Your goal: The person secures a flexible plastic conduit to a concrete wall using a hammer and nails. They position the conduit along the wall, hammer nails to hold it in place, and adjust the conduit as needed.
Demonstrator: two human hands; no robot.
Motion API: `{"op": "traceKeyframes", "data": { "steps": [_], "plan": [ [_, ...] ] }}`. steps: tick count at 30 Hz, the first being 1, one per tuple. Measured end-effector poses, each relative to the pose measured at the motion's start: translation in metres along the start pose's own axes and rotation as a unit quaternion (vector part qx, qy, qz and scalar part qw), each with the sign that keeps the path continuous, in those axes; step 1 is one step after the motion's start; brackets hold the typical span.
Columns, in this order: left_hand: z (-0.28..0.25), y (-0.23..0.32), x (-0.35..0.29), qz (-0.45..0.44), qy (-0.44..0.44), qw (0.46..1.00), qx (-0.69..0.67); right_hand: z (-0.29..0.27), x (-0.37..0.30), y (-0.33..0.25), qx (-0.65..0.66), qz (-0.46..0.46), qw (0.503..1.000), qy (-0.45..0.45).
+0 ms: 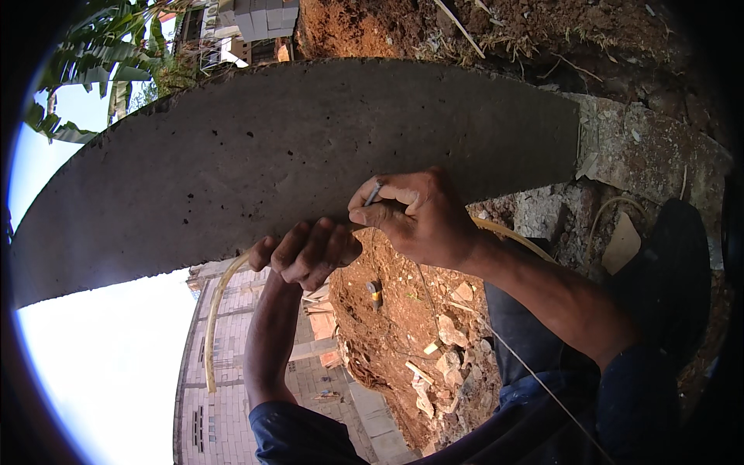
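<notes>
A yellowish see-through hose (221, 310) runs along the edge of a grey concrete column (310, 139). My left hand (310, 252) is closed round the hose at the column's edge, and the hose's free end hangs down beyond the fingers. Just right of it, my right hand (422, 217) pinches a short grey nail-like rod (373, 193) between thumb and fingers, close to the column's face. The hose shows again past my right wrist, running off to the right. Its stretch between the hands is mostly hidden by the fingers.
A thin string (535, 376) crosses in front of my body. On the reddish soil lie a small yellow and black tool (375, 295) and broken stones (449, 332). A block wall (225, 387) stands lower left; rough masonry (651, 147) adjoins the column's right end.
</notes>
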State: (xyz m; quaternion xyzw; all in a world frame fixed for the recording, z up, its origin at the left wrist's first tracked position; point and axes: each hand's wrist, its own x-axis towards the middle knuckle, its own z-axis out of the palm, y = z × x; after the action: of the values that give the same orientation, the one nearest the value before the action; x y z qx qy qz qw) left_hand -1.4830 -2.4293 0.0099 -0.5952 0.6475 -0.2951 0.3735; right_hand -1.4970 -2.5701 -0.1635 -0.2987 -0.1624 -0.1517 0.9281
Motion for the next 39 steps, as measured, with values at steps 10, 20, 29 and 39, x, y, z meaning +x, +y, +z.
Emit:
{"op": "traceKeyframes", "data": {
  "steps": [10,20,29,39],
  "plan": [
    [0.008,0.002,0.001,-0.012,0.048,0.999,-0.007,-0.087,0.075,-0.005,-0.060,-0.047,0.974,0.215],
    [0.008,0.002,0.000,-0.018,0.044,0.999,-0.006,-0.037,0.015,-0.004,0.027,0.026,0.999,-0.039],
    [0.009,0.003,-0.004,-0.023,0.048,0.998,-0.023,-0.025,0.021,-0.014,-0.055,0.053,0.987,-0.144],
    [0.008,0.004,-0.004,-0.022,0.048,0.998,-0.017,-0.026,0.025,-0.012,-0.096,0.024,0.982,-0.159]
  ]
}}
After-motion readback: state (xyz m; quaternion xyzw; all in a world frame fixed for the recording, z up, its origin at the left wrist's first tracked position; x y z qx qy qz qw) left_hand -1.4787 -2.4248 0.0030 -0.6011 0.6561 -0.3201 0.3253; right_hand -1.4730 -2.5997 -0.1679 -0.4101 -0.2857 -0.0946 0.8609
